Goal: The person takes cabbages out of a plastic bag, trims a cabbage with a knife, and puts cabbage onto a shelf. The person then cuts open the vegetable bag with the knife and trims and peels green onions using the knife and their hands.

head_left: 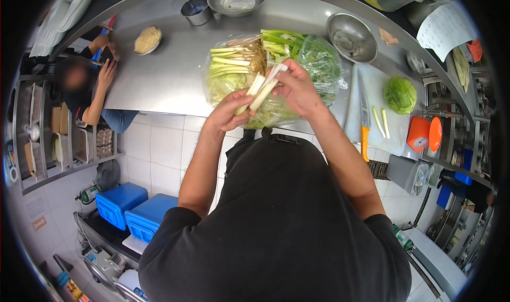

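My left hand (pixel 232 111) is closed around pale green onion stalks (pixel 257 91) above the near edge of the steel counter. To its right, my right hand (pixel 298 89) pinches the upper white end of a stalk, where a whitish layer hangs loose. Beneath and beyond both hands lies a plastic bag (pixel 212 84) spread with more green onions (pixel 229 62), white ends and roots to the left. Their green leaves (pixel 319 63) are on the right, partly under clear plastic.
A cutting board (pixel 353 108) at right holds a yellow-handled knife (pixel 365 116), two stalk pieces (pixel 380 122) and a cabbage (pixel 400 95). Beside it are an orange scale (pixel 418 133) and a metal bowl (pixel 351 38). Another person (pixel 79 84) is at far left, near a bowl (pixel 147 40).
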The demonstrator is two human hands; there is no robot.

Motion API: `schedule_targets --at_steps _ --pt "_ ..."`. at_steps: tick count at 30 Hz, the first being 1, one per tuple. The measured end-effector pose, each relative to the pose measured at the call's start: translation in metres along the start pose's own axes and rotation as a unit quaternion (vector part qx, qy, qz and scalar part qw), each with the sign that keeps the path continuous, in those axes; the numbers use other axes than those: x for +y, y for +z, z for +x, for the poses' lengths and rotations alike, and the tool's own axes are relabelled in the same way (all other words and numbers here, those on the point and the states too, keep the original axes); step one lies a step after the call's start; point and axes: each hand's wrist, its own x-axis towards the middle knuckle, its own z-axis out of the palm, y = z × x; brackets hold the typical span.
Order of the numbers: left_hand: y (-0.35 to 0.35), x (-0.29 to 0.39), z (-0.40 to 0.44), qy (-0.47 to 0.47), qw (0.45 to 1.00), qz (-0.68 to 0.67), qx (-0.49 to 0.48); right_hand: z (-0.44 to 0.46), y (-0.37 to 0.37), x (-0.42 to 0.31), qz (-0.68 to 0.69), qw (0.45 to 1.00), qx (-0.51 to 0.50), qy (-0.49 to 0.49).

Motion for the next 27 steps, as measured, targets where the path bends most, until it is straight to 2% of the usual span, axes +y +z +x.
schedule_targets --at_steps 2,5,8,11,14,15,18,19,22,25,27 --pt "0.000 0.003 0.001 -0.005 0.999 0.013 0.031 0.004 -0.003 -0.009 -0.020 0.997 0.064 -0.028" --pt "0.008 0.015 -0.005 -0.014 0.986 0.118 0.121 0.022 -0.014 -0.025 -0.083 0.978 0.178 -0.069" --pt "0.010 0.021 -0.013 0.010 0.967 0.160 0.199 0.036 -0.030 -0.035 -0.211 0.956 0.193 -0.063" --pt "0.007 0.030 -0.015 0.039 0.960 0.172 0.219 0.058 -0.037 -0.019 -0.376 0.901 0.217 -0.017" --pt "0.010 0.034 -0.011 0.063 0.953 0.178 0.237 0.075 -0.042 0.016 -0.619 0.762 0.180 -0.069" --pt "0.011 0.034 -0.009 0.070 0.950 0.180 0.244 0.076 -0.035 0.018 -0.631 0.757 0.170 -0.015" --pt "0.014 0.031 -0.003 0.069 0.948 0.179 0.255 0.079 -0.025 0.039 -0.683 0.715 0.096 -0.114" --pt "0.014 0.030 -0.003 0.067 0.945 0.188 0.260 0.075 -0.026 0.043 -0.655 0.742 0.093 -0.108" --pt "0.026 0.023 -0.001 0.063 0.941 0.220 0.251 0.060 -0.032 0.043 -0.611 0.742 0.135 -0.241" --pt "0.040 0.017 0.003 0.059 0.944 0.249 0.209 0.023 -0.018 0.017 -0.496 0.856 0.128 -0.072" --pt "0.048 0.010 0.013 0.009 0.939 0.291 0.182 -0.005 -0.001 -0.017 -0.339 0.931 0.084 0.102"
